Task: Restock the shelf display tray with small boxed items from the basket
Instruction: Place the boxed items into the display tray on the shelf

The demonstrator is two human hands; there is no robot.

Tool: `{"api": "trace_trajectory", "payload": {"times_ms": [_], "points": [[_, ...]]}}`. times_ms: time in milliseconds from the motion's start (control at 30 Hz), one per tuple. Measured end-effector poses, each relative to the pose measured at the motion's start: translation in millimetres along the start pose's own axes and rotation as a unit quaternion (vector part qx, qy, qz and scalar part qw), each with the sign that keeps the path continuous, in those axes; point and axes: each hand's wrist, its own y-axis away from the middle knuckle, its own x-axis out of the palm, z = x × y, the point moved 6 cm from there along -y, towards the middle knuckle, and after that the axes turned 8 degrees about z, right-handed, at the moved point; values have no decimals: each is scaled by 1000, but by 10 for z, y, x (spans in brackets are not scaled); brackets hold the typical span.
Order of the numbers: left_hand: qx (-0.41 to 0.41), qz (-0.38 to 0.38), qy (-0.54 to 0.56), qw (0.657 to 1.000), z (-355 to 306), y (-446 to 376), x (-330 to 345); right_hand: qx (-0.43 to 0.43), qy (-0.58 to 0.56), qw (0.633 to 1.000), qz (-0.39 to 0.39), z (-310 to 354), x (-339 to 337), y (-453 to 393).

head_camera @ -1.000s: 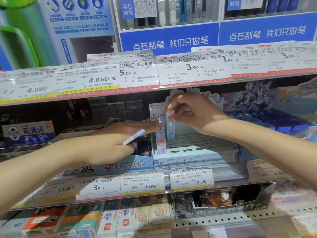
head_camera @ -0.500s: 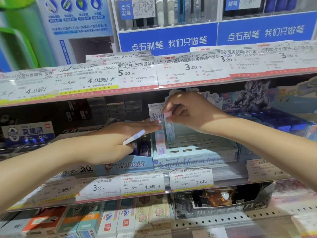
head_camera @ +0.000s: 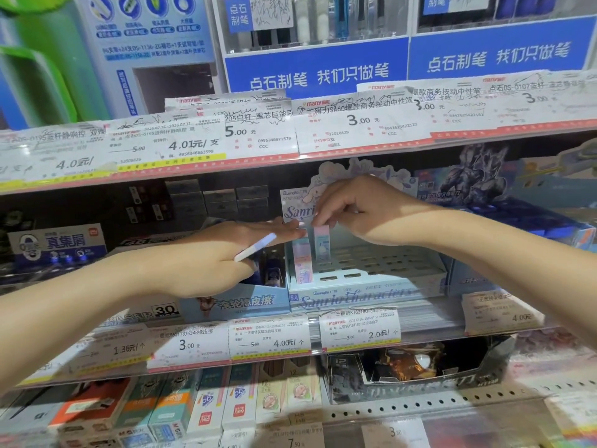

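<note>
A slim pink-and-blue cardboard box (head_camera: 320, 242) is being held upright at its top end between the thumb and fingertips of the right hand (head_camera: 365, 210), which are pinched together on it, and it is being lowered into the pale blue slotted cardboard display tray (head_camera: 381, 279). Just to the left of those fingertips, a second slim pink box (head_camera: 302, 260) is already standing in the tray's left-most column. The left hand (head_camera: 206, 257) is being held flat, fingers extended together, their tips touching or nearly touching the standing box; a thin white-and-lilac strip-like item (head_camera: 255, 247) is being kept against this hand, though how it is gripped cannot be told. Most tray slots to the right of the fingers are lying empty, so the restocking is judged to be at an early stage. The box is judged light, stiff but crushable at its thin walls, and slightly slick; a gentle pinch near the top edge is judged best while the base is being guided into a slot. The basket is not in view.
</note>
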Motion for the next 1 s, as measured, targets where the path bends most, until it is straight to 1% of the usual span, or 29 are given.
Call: {"api": "trace_trajectory", "payload": {"times_ms": [33,100,133,167,200,233,300,333,433,533,633,700,800,867,933,1000], "points": [[14,-10,-7,1000,-288,196,3,3,-14,1000,0,5,-5,0],[35,-55,-7,998,-1268,771,-202,0,-46,998,-32,46,-38,11],[34,-84,14,996,-1749,1034,-369,-11,-66,996,-56,67,-71,26],[27,-132,49,990,-2118,1217,-498,-27,-111,991,-74,119,-106,58],[25,-155,85,984,-2363,1334,-565,-45,-175,980,-81,181,-132,96],[29,-157,128,979,-2521,1425,-580,-67,-218,970,-83,246,-156,144],[1,-147,204,968,-2599,1406,-564,-112,-213,968,-70,401,-170,213],[-23,-130,225,965,-2577,1375,-543,-123,-209,969,-55,441,-150,232],[-51,-71,287,954,-2613,1380,-427,-127,-227,966,-4,552,-56,225],[-54,-18,332,942,-2718,1381,-356,-131,-220,966,-9,620,-14,194],[-54,11,362,931,-2789,1380,-347,-132,-221,966,-17,633,-18,174],[-39,33,381,923,-2847,1360,-339,-133,-232,964,-3,626,-25,183],[2,9,455,890,-2797,1350,-384,-121,-217,969,1,557,-65,208],[38,-10,482,875,-2791,1360,-435,-102,-224,969,-5,489,-95,225],[41,-36,475,878,-2791,1381,-471,-87,-242,966,-7,434,-104,239],[24,-68,415,907,-2777,1403,-496,-76,-256,964,-8,408,-88,248]]}}
